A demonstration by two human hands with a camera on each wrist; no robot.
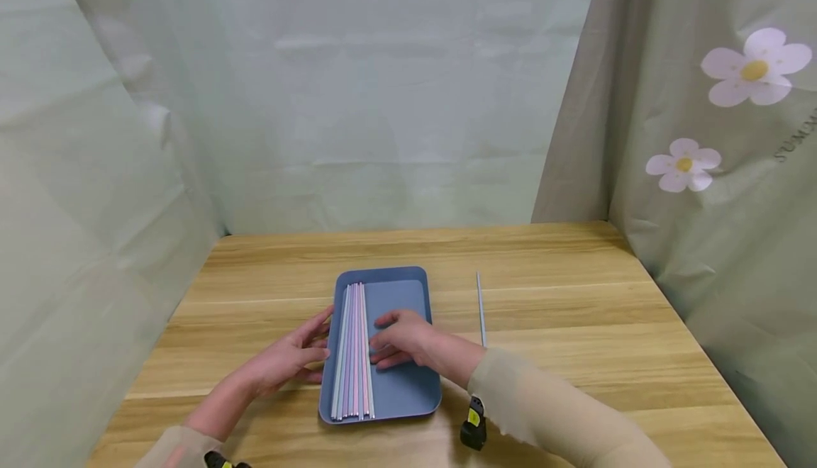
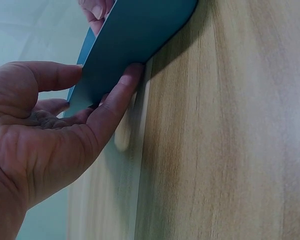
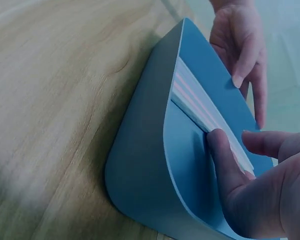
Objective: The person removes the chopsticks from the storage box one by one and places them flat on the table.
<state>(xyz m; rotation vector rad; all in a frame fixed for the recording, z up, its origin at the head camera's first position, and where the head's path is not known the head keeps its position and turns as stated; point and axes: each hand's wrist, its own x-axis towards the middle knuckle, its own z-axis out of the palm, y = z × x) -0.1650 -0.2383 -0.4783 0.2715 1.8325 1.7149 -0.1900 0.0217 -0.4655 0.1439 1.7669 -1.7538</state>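
Observation:
A blue-grey rectangular tray (image 1: 408, 383) lies on the table, with a row of thin pastel sticks (image 1: 352, 354) along its left side. My left hand (image 1: 284, 361) is at the tray's left wall. In the left wrist view its fingertips (image 2: 132, 72) touch the outer wall, the thumb near the rim. Inside the tray is my right hand (image 1: 405, 340), its fingers slightly bent at the right edge of the row. The right wrist view shows a fingertip (image 3: 217, 137) against the sticks (image 3: 195, 100); nothing is gripped. Whether the far fingers touch them is hidden.
One light blue stick (image 1: 481, 305) lies on the wooden table (image 1: 574, 326) to the right of the tray, its near end hidden by the right forearm. Cloth curtains (image 1: 396, 99) stand behind the table and at both sides.

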